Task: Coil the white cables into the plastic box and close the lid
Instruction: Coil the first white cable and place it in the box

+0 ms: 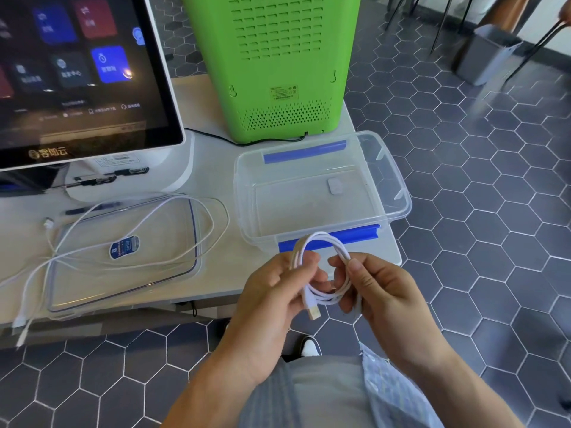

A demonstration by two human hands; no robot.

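Both hands, left hand [278, 291] and right hand [374, 291], pinch the coiled cable [321, 267]; should keep loops tight, plug tucked, then lower flat into box [398, 193].

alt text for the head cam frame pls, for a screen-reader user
Both hands, left hand and right hand, hold a coiled white cable just short of an open plastic box. Its lid lies on the table to the left, under a loose white cable.

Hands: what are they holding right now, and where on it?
Both hold the coiled white cable: the left hand pinches the coil's left side, the right hand its right side. The USB plug hangs free below.
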